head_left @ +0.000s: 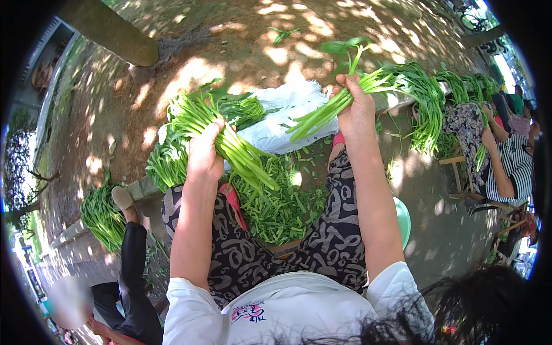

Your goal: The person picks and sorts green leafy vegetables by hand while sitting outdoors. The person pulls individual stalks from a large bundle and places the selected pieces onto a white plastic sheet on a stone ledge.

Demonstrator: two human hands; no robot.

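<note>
My left hand (206,150) is closed round a thick bunch of water spinach (248,156), its cut stems pointing down to the right. My right hand (357,109) grips a smaller bunch of stems (317,119), pointing down to the left, with leaves trailing to the right. One stem with a broad leaf (344,47) sticks up above the right fingers. The hands are well apart, above my knees. Below and between them, chopped green bits (276,210) lie heaped between my legs. Behind the bunches spreads a white plastic sheet (296,106) with another bunch (242,111) on it.
More greens hang over the low kerb at left (103,213) and right (426,115). A green basin (401,223) stands beside my right thigh. A person sits at right (509,155) holding greens; another sits at lower left (129,276). A tree trunk (112,31) rises at the far left.
</note>
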